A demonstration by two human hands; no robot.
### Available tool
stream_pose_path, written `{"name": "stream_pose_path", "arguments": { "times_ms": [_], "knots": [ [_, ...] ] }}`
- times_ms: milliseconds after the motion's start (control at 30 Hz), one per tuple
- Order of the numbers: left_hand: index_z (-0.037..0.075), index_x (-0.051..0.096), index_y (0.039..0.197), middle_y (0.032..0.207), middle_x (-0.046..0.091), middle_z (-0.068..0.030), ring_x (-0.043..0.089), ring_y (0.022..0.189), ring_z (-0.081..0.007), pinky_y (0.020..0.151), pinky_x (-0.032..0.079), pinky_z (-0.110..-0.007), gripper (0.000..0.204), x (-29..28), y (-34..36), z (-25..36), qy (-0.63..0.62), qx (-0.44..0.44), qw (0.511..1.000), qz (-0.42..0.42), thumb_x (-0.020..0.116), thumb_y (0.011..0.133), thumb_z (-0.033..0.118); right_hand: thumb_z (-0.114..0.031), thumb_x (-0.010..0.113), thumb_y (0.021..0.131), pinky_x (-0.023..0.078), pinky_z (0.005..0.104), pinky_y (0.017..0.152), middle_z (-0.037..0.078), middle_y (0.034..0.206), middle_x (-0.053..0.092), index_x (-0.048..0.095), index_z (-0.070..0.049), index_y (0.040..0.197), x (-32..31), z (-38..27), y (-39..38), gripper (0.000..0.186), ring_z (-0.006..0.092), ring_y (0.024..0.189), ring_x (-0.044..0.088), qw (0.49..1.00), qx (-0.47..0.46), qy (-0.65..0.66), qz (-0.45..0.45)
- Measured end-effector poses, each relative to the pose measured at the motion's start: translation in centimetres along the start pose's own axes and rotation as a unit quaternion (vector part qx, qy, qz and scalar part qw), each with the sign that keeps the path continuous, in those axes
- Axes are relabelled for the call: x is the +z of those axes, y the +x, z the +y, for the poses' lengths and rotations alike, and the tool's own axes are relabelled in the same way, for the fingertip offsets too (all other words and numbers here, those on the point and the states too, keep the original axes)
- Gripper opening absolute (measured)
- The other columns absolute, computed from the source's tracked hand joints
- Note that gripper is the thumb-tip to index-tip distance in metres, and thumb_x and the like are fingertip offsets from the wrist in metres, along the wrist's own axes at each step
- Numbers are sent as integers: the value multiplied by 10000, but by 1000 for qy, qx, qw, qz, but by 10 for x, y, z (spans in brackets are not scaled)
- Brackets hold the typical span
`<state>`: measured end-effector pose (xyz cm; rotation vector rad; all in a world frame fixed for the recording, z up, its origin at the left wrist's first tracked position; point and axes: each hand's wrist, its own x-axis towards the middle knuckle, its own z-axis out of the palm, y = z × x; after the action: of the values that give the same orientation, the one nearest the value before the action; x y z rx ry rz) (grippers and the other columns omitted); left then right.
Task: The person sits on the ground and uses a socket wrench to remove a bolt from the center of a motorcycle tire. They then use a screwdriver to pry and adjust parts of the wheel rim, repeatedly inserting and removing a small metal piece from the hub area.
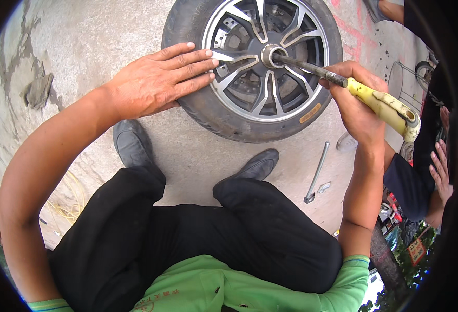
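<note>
A wheel (pixel 260 122) with a black tyre and a spoked silver-and-black rim lies flat on the ground before me. My left hand (pixel 159 78) rests over the tyre's left side, fingers stretched out flat toward the rim, holding nothing. In my right hand (pixel 356 99) is a large screwdriver (pixel 377 101) with a worn yellow handle and a dark steel shaft. It slants down to the left, and its tip goes into the metal hub opening (pixel 273 55) at the wheel's centre. The tip itself is hidden inside the hub.
On the concrete right of my foot lie a long metal bolt (pixel 318 171) and a small metal piece (pixel 324 187). A grey rag (pixel 38 92) is at the left, above a coil of thin yellow line (pixel 68 200). Another person's hand (pixel 441 169) shows at the right edge.
</note>
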<state>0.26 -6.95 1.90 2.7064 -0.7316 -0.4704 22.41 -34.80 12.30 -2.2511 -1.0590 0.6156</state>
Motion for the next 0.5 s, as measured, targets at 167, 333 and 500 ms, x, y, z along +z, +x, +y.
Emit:
{"name": "stream_pose_path", "arguments": {
  "times_ms": [167, 333, 500],
  "knots": [
    [129, 364, 1562, 1642, 351, -74, 279, 1545, -233, 1305, 175, -434, 917, -4, 2, 0, -13, 6, 1000, 0, 827, 786, 286, -76, 654, 921, 533, 249, 731, 68, 826, 735, 744, 32, 956, -7, 21, -1, 144, 111, 770, 666, 976, 111, 187, -19],
    [121, 376, 1553, 1643, 349, -79, 276, 1547, -238, 1302, 182, -439, 929, 0, -1, -1, -12, 12, 1000, 7, 840, 764, 279, -137, 673, 917, 587, 291, 769, 122, 908, 741, 729, 48, 991, -12, 44, 8, 207, 172, 815, 723, 949, 192, 250, 12],
    [121, 380, 1551, 1643, 351, -78, 272, 1549, -237, 1303, 182, -435, 940, -1, 2, -3, -26, 12, 1000, 7, 848, 750, 272, -218, 653, 940, 593, 279, 709, 106, 898, 733, 727, 10, 974, -22, 58, 40, 243, 162, 720, 724, 955, 188, 224, -50]
  ]
}}
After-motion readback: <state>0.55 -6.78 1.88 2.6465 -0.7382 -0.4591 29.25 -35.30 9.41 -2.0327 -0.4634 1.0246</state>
